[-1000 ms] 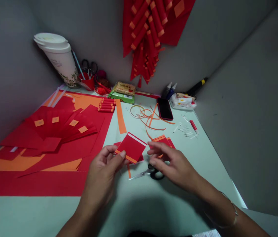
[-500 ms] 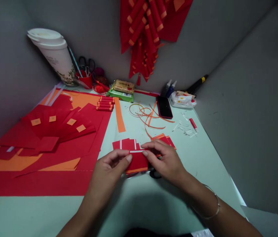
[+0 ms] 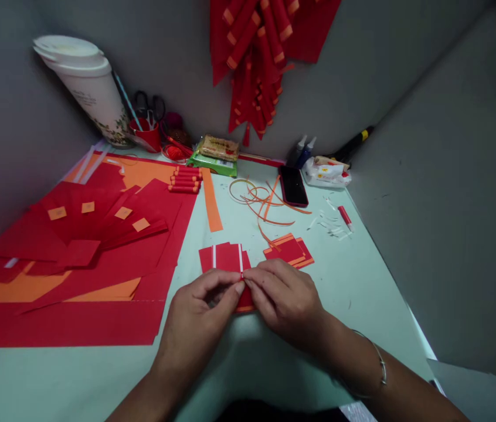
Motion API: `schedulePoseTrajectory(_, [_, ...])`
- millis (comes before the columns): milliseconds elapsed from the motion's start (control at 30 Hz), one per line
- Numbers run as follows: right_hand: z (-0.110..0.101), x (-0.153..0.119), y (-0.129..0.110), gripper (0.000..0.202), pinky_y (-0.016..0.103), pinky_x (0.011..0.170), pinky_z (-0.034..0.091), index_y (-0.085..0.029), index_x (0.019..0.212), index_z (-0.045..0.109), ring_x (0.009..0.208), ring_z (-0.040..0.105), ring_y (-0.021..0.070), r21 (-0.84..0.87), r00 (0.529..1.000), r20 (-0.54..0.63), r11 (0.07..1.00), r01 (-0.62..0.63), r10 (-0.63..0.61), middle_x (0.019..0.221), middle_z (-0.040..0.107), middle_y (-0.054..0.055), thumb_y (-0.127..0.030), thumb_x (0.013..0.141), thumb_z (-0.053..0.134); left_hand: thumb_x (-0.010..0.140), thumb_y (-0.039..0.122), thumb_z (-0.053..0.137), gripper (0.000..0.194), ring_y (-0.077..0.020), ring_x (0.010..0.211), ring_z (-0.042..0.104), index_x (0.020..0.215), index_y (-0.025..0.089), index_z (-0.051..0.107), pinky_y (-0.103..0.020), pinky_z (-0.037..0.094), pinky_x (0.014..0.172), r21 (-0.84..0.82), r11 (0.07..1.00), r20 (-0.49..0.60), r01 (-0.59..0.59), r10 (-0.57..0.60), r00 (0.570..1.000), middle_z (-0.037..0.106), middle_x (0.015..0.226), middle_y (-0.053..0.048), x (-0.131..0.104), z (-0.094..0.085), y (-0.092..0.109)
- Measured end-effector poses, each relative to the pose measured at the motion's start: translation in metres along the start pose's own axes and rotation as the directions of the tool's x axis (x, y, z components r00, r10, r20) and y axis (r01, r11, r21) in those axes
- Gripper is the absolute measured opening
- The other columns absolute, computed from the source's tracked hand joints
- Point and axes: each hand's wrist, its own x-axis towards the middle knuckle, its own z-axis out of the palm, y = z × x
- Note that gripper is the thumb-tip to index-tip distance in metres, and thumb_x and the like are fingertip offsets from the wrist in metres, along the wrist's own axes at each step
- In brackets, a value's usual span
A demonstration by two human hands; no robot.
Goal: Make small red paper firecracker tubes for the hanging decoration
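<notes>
Close together at the table's middle, my left hand [image 3: 204,310] and my right hand [image 3: 289,299] pinch the top edge of a small red paper piece [image 3: 245,301] with an orange strip along its bottom. Fingertips cover much of that edge, and a fold there is hard to make out. Just beyond my fingers lie red paper cards [image 3: 227,256] with white strips on them. Past my right hand sits a small stack of red cards with orange edges [image 3: 289,249]. My thumbs and forefingers are closed on the paper.
Large red sheets [image 3: 111,322] with orange pieces cover the left side. Red paper rolls [image 3: 185,180], an orange strip [image 3: 211,199], curled orange strips [image 3: 274,220], a phone [image 3: 293,186] and white scraps [image 3: 331,221] lie farther back. A tall white cup [image 3: 87,88] stands back left.
My fingertips have drawn together at the middle of the paper's top edge, where the white strip showed before. My right hand has moved left, uncovering the orange-edged cards.
</notes>
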Motion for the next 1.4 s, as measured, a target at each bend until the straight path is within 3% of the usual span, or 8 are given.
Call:
schedulePoseTrajectory(333, [0.0011, 0.0017, -0.0022, 0.016, 0.028, 0.067, 0.053, -0.015, 0.091, 0.070, 0.074, 0.065, 0.0163, 0.111, 0.998, -0.013, 0.992, -0.056, 0.058, 0.081, 0.070, 0.006, -0.009, 0.092, 0.055, 0.082, 0.025, 0.067, 0.009, -0.0154, 0.080, 0.069, 0.079, 0.029, 0.075, -0.025, 0.052, 0.072, 0.203, 0.967, -0.041, -0.153, 0.164, 0.986, 0.075, 0.084, 0.004, -0.0013, 0.0020, 0.0019])
schedulePoseTrajectory(567, [-0.0006, 0.0056, -0.0033, 0.018, 0.027, 0.065, 0.054, -0.013, 0.087, 0.072, 0.071, 0.065, 0.0159, 0.234, 0.989, -0.005, 0.961, -0.145, 0.150, 0.078, 0.070, 0.006, -0.008, 0.090, 0.055, 0.083, 0.023, 0.066, 0.011, -0.0137, 0.078, 0.070, 0.081, 0.030, 0.075, -0.023, 0.052, 0.070, 0.247, 0.946, -0.044, -0.212, 0.229, 0.972, 0.075, 0.084, 0.005, -0.0016, 0.0024, -0.0011])
schedulePoseTrajectory(1067, [0.0037, 0.0060, -0.0029, 0.015, 0.022, 0.057, 0.049, -0.014, 0.081, 0.072, 0.064, 0.062, 0.0121, 0.343, 0.962, -0.036, 0.907, -0.244, 0.272, 0.072, 0.069, 0.003, -0.006, 0.082, 0.061, 0.083, 0.024, 0.066, 0.010, -0.0133, 0.077, 0.069, 0.080, 0.029, 0.075, -0.022, 0.051, 0.069, 0.225, 0.957, -0.029, -0.182, 0.193, 0.981, 0.075, 0.081, 0.005, -0.0012, 0.0026, 0.0009])
schedulePoseTrajectory(1400, [0.0065, 0.0045, -0.0064, 0.014, 0.022, 0.051, 0.047, -0.017, 0.079, 0.069, 0.057, 0.056, 0.0110, 0.392, 0.918, -0.057, 0.855, -0.340, 0.391, 0.072, 0.064, 0.002, -0.010, 0.080, 0.058, 0.082, 0.033, 0.068, 0.009, -0.0161, 0.076, 0.069, 0.081, 0.026, 0.073, -0.025, 0.053, 0.069, 0.117, 0.992, -0.003, -0.051, 0.051, 0.999, 0.075, 0.080, 0.003, -0.0003, 0.0022, 0.0022])
